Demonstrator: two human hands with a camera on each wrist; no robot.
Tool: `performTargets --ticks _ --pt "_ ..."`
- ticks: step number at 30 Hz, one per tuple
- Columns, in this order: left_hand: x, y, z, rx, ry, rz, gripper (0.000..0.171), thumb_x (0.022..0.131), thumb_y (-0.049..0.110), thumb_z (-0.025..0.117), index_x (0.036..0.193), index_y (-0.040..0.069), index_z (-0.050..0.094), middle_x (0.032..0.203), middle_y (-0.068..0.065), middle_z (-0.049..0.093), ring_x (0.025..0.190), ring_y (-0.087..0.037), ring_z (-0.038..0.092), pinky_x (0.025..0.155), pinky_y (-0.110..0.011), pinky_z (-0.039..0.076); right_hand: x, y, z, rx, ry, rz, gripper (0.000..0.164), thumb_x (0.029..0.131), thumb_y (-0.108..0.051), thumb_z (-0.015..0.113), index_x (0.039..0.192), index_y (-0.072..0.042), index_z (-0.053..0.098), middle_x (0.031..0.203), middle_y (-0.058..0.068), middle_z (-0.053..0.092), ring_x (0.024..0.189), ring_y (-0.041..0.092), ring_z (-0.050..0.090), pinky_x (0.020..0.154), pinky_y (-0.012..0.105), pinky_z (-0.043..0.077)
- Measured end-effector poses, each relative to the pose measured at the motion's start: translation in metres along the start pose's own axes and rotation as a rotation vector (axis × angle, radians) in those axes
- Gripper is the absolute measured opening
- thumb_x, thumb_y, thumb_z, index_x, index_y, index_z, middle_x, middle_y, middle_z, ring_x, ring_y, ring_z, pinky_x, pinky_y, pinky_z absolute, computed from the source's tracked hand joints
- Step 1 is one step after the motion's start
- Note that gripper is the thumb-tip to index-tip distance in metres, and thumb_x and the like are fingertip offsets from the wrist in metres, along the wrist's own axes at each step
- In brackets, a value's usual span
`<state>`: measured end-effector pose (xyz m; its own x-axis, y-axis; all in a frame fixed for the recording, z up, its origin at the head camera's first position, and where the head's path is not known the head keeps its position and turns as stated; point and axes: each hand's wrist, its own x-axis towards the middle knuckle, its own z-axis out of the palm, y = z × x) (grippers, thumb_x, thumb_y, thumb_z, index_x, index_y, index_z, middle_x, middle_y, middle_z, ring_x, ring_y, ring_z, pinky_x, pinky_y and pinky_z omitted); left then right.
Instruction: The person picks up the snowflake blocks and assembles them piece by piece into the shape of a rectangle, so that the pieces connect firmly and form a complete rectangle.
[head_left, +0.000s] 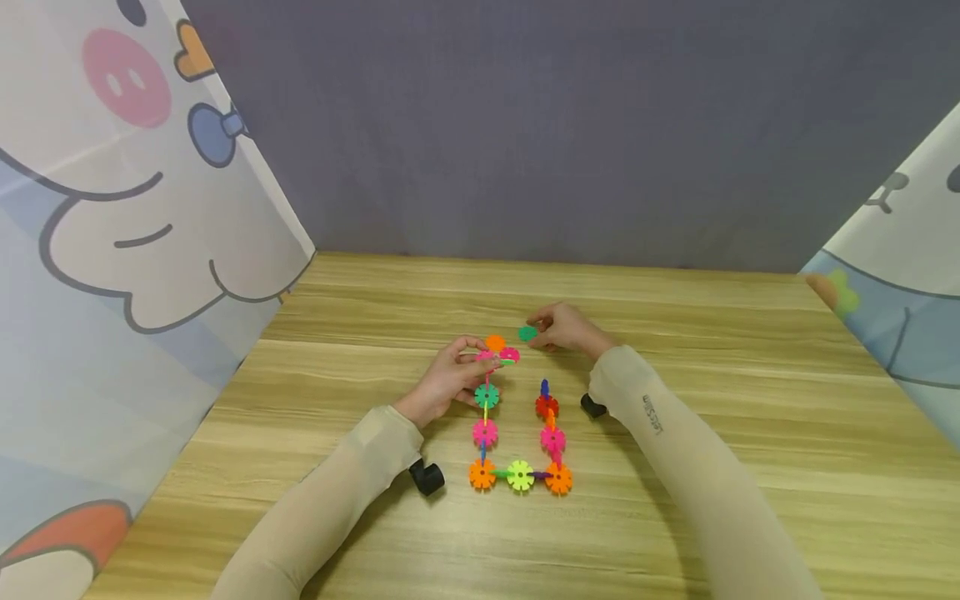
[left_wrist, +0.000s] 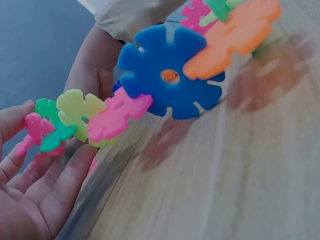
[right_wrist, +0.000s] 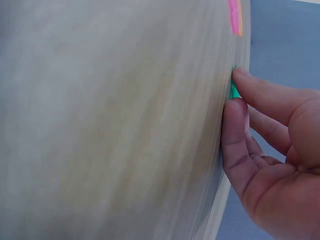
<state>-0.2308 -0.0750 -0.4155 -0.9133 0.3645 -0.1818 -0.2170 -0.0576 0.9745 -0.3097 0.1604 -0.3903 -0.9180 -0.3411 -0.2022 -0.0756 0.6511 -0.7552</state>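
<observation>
A chain of notched, flower-shaped plastic discs [head_left: 485,432] in several colours is slotted together into an open-topped U on the table. My left hand [head_left: 444,379] grips the far end of its left side, near a pink disc and a thin light-green one. In the left wrist view, a blue disc [left_wrist: 150,75] and an orange disc [left_wrist: 240,37] stand along the chain, and the fingers curl round its end. Farther right, my right hand [head_left: 562,327] pinches a single green disc [head_left: 527,333] between thumb and finger. Only a sliver of that disc shows in the right wrist view.
An orange disc [head_left: 496,342] and a pink disc [head_left: 510,356] lie close beyond the left fingertips. The wooden table [head_left: 712,417] meets a grey back panel [head_left: 562,167]. Printed cartoon cloth [head_left: 150,233] hangs at the left side.
</observation>
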Motion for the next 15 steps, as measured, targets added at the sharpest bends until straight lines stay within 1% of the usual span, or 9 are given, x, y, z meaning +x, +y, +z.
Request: performTargets --ticks 3,5,9,15 --pt "0.0001 -0.0003 -0.0004 -0.004 -0.006 0.002 0.040 0.098 0.012 0.065 0.130 0.000 0.045 0.091 -0.008 0.066 0.053 -0.008 0.057 0.047 -0.026 0.054 0.0008 -0.0006 0.0006 0.005 -0.007 0.008 0.045 0.089 -0.004 0.074 0.130 0.006 0.061 0.093 0.015 0.063 0.063 0.015 0.057 0.064 0.028 0.055" --pt "0.0001 -0.0003 -0.0006 -0.008 -0.011 0.006 0.042 0.098 0.011 0.064 0.133 0.000 0.044 0.093 -0.009 0.066 0.054 -0.009 0.059 0.048 -0.026 0.054 0.0004 -0.0014 0.0010 -0.001 -0.002 0.011 0.042 0.089 -0.004 0.074 0.127 0.006 0.063 0.090 0.013 0.063 0.062 0.014 0.057 0.063 0.028 0.055" --pt "-0.0003 -0.0002 -0.0015 -0.001 -0.014 0.010 0.042 0.098 0.010 0.064 0.135 0.001 0.046 0.094 -0.011 0.066 0.054 -0.009 0.059 0.047 -0.026 0.054 0.0002 -0.0019 0.0018 -0.012 0.014 0.007 0.037 0.088 -0.004 0.075 0.122 0.005 0.065 0.090 0.013 0.062 0.065 0.017 0.059 0.064 0.029 0.057" --pt "0.0003 -0.0011 -0.0033 0.024 -0.011 0.014 0.041 0.099 0.011 0.064 0.136 0.002 0.050 0.092 -0.010 0.067 0.051 -0.008 0.053 0.045 -0.024 0.052 0.0012 -0.0013 0.0023 -0.010 0.035 -0.015 0.030 0.084 0.001 0.077 0.110 0.002 0.062 0.094 0.013 0.059 0.074 0.020 0.060 0.065 0.032 0.059"
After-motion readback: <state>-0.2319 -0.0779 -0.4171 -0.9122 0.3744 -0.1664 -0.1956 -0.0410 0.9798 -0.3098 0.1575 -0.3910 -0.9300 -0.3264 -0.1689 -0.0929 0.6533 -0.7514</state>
